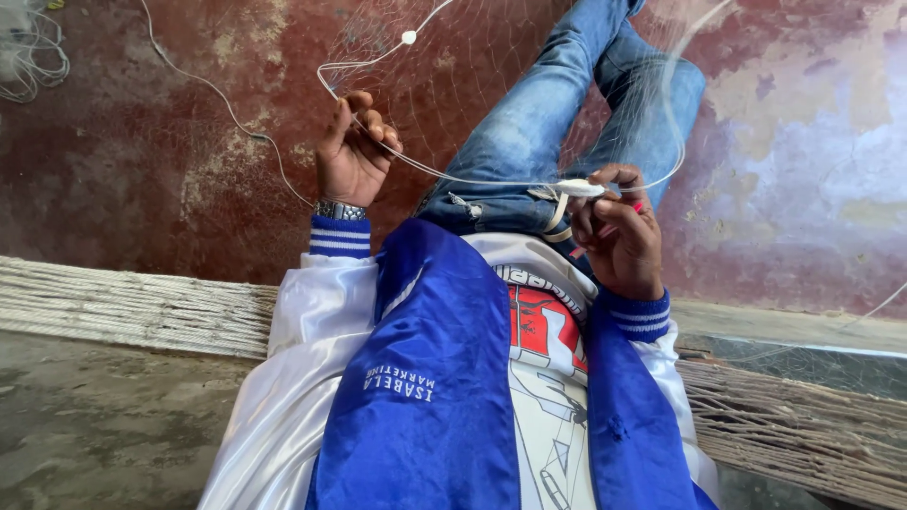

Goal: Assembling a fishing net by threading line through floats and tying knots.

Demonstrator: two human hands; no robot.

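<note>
Both hands work a fishing net (472, 85) at frame centre.

The left hand (351, 156) pinches the white cord (444, 175); the right hand (619, 236) grips a white netting needle (578, 189). The mesh looks light, limp and snag-prone, best held by its cord edge.

Fine translucent fishing net (491, 85): mesh too faint to trace, top cut off. Coiled white cord (28, 57): cropped at left edge.
</note>
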